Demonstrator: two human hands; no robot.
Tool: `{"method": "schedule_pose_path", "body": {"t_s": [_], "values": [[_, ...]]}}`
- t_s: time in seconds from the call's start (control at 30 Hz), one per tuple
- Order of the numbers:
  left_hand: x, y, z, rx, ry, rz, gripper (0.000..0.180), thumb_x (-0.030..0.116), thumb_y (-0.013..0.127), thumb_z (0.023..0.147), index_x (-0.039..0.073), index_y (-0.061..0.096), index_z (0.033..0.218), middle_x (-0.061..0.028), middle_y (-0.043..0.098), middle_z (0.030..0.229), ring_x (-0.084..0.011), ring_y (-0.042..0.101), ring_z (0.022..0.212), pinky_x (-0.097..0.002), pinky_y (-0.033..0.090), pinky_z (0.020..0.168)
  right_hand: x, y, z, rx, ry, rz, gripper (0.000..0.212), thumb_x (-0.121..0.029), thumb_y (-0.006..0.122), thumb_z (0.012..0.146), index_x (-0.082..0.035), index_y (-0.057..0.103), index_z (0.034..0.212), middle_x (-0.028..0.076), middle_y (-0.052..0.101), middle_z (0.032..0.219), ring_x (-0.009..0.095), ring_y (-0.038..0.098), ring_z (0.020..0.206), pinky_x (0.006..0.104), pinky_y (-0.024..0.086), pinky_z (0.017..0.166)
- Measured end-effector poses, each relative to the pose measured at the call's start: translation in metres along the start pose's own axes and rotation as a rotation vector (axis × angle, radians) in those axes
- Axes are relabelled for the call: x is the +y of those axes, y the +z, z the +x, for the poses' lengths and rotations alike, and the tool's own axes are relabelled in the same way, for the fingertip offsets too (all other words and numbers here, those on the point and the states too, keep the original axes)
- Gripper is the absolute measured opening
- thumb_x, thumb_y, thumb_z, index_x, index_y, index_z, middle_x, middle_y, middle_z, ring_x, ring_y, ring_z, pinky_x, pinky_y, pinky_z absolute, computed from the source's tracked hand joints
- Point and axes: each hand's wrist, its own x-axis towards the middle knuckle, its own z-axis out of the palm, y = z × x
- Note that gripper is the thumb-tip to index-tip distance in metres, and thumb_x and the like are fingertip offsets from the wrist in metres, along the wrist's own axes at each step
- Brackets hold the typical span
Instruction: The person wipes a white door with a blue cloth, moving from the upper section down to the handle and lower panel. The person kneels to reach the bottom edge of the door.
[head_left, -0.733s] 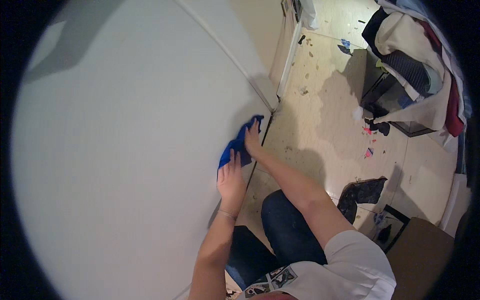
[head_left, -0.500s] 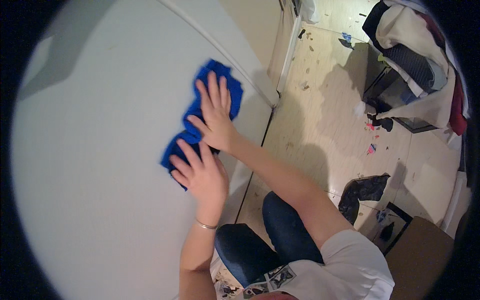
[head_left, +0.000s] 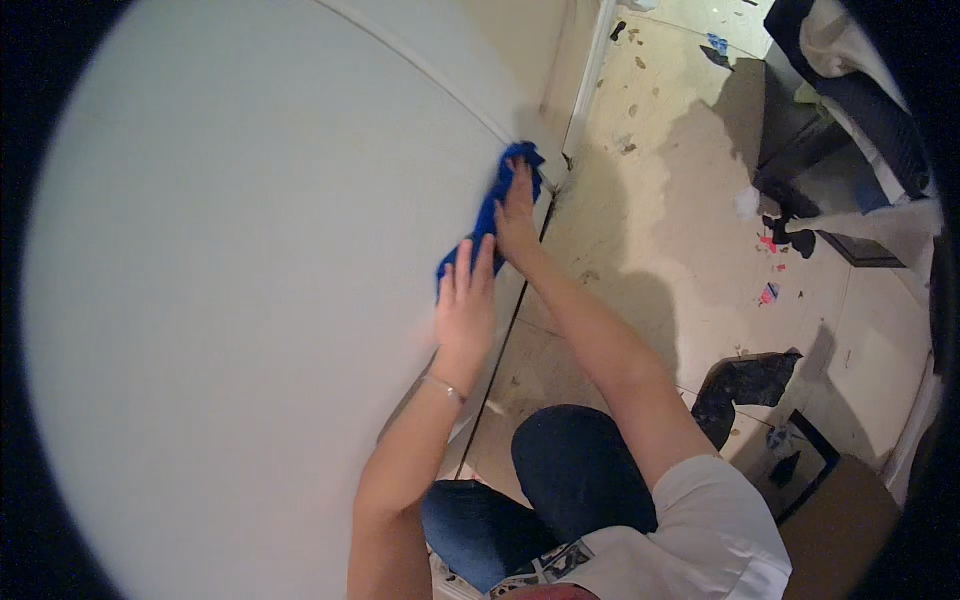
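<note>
A blue cloth (head_left: 487, 217) lies bunched in a narrow strip against a large white door-like panel (head_left: 250, 250), close to its lower right edge. On the cloth's upper end rests my right hand (head_left: 517, 220), seen partly edge-on, with its fingers stretched out. My left hand (head_left: 465, 312) presses the lower end with straight fingers, and a thin bracelet circles that wrist. Both palms push the cloth onto the surface rather than wrapping round it. Parts of the cloth are hidden beneath the hands.
Scraps and dirt litter the tiled floor (head_left: 640, 230) at right. A dark crumpled piece (head_left: 745, 385) lies near my knees (head_left: 580, 470). Clothes (head_left: 850, 90) hang over a dark box-like unit (head_left: 820, 150) at far right. A brown board (head_left: 850, 520) stands at lower right.
Both hands and the cloth have slid right and slightly up toward the panel's edge. The cloth has become narrower and more bunched, and the view has shifted slightly.
</note>
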Motion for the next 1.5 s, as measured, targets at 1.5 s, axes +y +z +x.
{"method": "schedule_pose_path", "body": {"t_s": [1.5], "values": [[-0.106, -0.168, -0.295, 0.348, -0.729, 0.160, 0.057, 0.027, 0.062, 0.073, 0.015, 0.053, 0.128, -0.0086, 0.043, 0.139, -0.0286, 0.033, 0.130, -0.0556, 0.006, 0.109, -0.384, 0.012, -0.055, -0.035, -1.043, -0.155, 0.098, -0.065, 0.052, 0.076, 0.006, 0.028, 0.139, 0.027, 0.021, 0.145, 0.045, 0.019, 0.133, 0.0564, 0.018, 0.101]]}}
